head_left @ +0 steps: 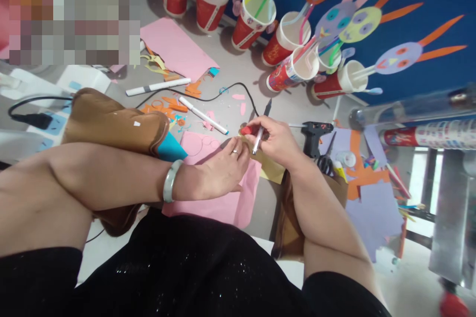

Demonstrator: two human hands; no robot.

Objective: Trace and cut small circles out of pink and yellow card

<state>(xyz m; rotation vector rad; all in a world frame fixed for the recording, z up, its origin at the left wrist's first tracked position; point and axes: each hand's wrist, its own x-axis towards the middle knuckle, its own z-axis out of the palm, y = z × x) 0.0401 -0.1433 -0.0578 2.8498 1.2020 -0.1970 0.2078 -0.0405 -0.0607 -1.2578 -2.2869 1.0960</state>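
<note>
My right hand point(277, 141) is closed around a pen point(261, 133) with a pale barrel and a dark upper end. A small red round piece point(245, 130), perhaps a cap, sits at its fingertips. My left hand point(225, 166), with a ring and a bracelet, lies palm down beside it, thumb apart and fingers bent over the edge of yellow paper point(273, 171). Under my left hand is pink paper point(223, 208) with drawn round outlines at its upper edge. The fingertips of both hands partly hide the yellow paper.
Several red paper cups point(211, 10) with straws and paper rabbit faces stand along the back. White markers point(204, 115), paper scraps and a black cord lie ahead. A brown case point(115, 121) sits left; a glue gun point(315, 136), scissors point(327, 158) and purple paper point(372, 213) are right.
</note>
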